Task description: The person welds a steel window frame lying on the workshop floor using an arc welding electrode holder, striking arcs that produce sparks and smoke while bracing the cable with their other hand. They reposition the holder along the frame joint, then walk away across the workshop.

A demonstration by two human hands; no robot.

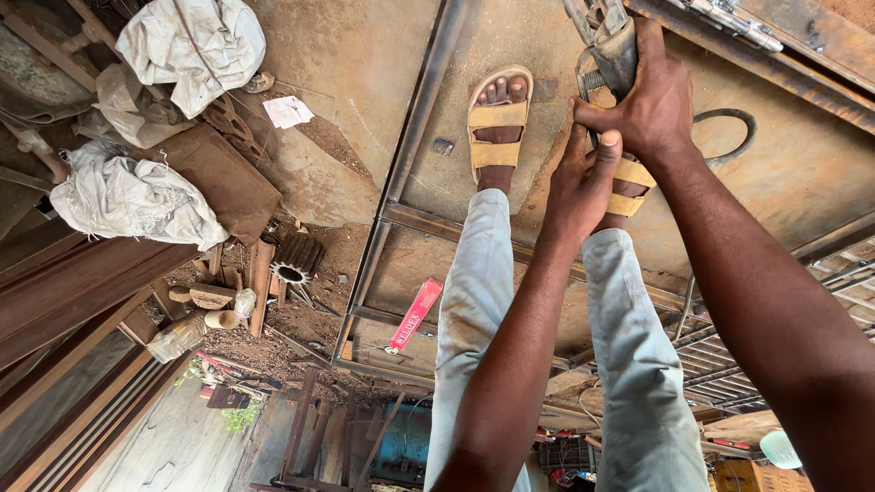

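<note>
Right hand: fingers clamped round the body of a metal clamp tool, at the upper right of the view, hard against the rusty steel bar along the top edge. Left hand: just below, fingers closed about the lower part of the same tool, thumb pressed up against the right hand; exact grip hidden behind the knuckles, possibly on the screw handle. Directly underneath: two feet in tan open sandals, standing on a rusted sheet-metal door panel with a welded frame rail. Risks, as judged: tool slipping off the bar and dropping onto bare toes, owing to a two-handed pull straight above the feet; fingers pinched between tool and bar if the jaw snaps; loss of footing on the smooth, dusty sheet; cuts from raw steel edges. Loose on the panel: red flat packet. On the dirt floor, left: toothed gear, wood offcuts, white cloth bundles. Containers: clear plastic bottle lying on its side, contents not discernible; blue drum at the bottom edge, interior out of sight; pale green vessel at lower right, only partly in frame.
</note>
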